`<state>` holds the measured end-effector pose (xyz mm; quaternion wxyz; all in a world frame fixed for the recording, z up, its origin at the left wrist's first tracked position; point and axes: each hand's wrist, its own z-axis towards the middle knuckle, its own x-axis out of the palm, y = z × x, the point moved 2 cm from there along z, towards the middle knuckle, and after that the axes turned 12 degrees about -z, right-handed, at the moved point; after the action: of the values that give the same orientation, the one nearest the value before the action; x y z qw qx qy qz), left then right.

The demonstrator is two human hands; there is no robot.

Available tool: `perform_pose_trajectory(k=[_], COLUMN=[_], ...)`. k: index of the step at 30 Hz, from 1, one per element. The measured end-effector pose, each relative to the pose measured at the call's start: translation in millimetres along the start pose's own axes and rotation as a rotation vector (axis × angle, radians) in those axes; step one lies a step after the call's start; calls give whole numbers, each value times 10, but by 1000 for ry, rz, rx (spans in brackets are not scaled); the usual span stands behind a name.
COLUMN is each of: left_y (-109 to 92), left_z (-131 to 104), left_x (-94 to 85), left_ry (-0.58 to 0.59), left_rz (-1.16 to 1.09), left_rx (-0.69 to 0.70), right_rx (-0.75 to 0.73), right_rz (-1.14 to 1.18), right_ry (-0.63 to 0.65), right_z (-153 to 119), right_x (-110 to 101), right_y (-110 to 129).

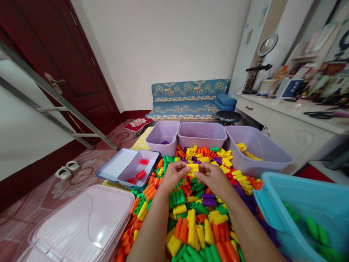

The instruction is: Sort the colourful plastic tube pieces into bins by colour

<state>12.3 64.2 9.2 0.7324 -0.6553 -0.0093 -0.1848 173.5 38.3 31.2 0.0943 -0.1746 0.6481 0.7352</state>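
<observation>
Bare forearms [151,229] are stretched forward over a heap of coloured tubes [192,229]. Straight ahead, above the heap, a yellow piece [193,166] is held between the left hand [174,174] and the right hand [212,174], its long axis apparently running crosswise from one to the other. Neither hand is clearly nearer. Both are angled inward, fingers bent, and the piece is pinched at either end by closed fingertips.
</observation>
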Motion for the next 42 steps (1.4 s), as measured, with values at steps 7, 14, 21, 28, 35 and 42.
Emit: perform_pose_trajectory(k=[7, 14, 21, 28, 35, 42], left_y=[-6, 28, 103, 147, 83, 20], left_z=[25, 43, 40, 27, 19, -10], left_x=[-18, -23, -66, -61, 5, 47], left_ry=[-69, -74, -68, 95, 110, 92], left_rz=[82, 318, 728, 628, 376, 263], left_rx=[65, 177, 229, 189, 170, 121], right_rx=[-70, -2, -6, -77, -116, -70], right_rz=[544, 733, -168, -737, -511, -177], right_ry=[-628, -657, -235, -4, -78, -31], right_z=[37, 82, 141, 31, 37, 51], right_x=[-363, -612, -309, -32, -40, -44], right_y=[11, -151, -378, -238, -137, -117])
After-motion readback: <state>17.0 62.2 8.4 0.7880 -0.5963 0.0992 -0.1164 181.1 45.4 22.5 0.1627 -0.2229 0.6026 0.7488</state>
